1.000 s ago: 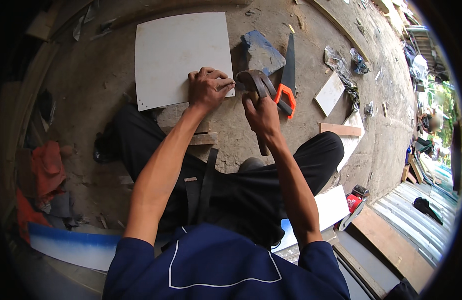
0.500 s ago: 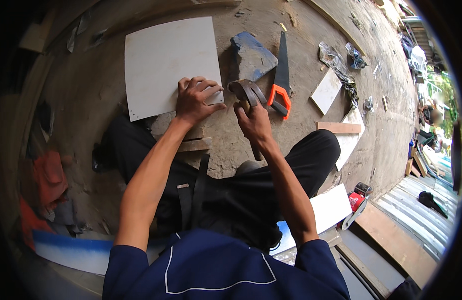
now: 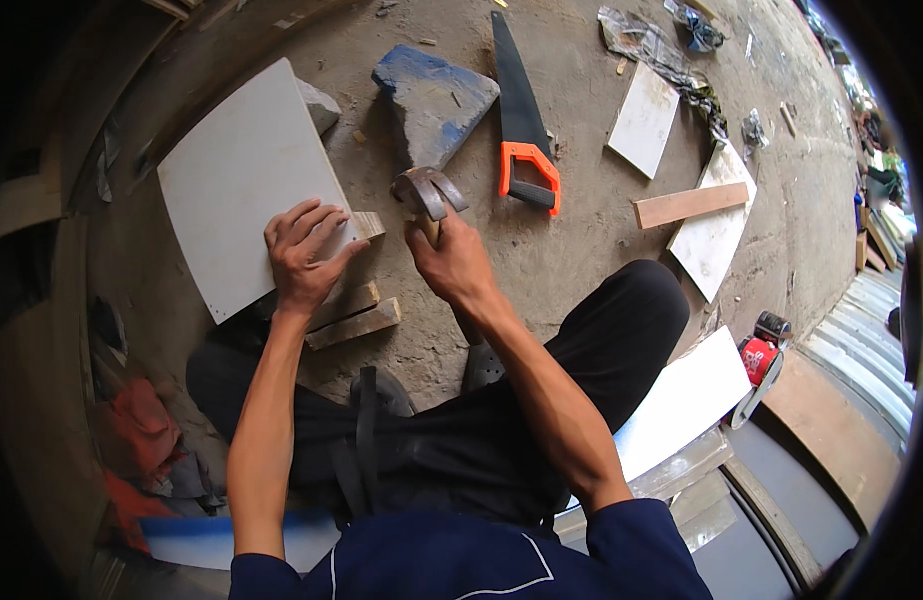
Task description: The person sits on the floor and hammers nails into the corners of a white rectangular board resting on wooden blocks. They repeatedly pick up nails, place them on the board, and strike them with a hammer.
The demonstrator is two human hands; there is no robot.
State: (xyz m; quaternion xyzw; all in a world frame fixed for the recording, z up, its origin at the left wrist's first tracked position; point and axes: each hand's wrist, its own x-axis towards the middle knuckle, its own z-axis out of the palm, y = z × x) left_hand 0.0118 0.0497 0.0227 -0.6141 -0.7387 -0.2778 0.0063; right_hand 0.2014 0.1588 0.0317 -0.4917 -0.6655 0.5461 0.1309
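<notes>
A large white board [image 3: 236, 175] lies tilted at the left, its near edge over wooden blocks. On its right near corner rests my left hand [image 3: 305, 258], fingers spread and thumb stretched toward the board's edge. Whether anything small sits under those fingertips, I cannot make out. My right hand [image 3: 453, 262] is closed round the handle of a claw hammer [image 3: 428, 193]. The hammer's metal head is raised a little to the right of the board, apart from it.
Beyond the hammer lie a blue-stained stone block [image 3: 431, 105] and a handsaw [image 3: 522, 100] with an orange-and-black handle. Wood offcuts [image 3: 356, 322] sit near my left wrist. To the right are white panel pieces [image 3: 645, 120], a brown wood strip [image 3: 689, 205] and a red power tool [image 3: 759, 360].
The view has shifted, and the board appears turned and farther left, with my left hand still on it. My right hand keeps the hammer beside the board.
</notes>
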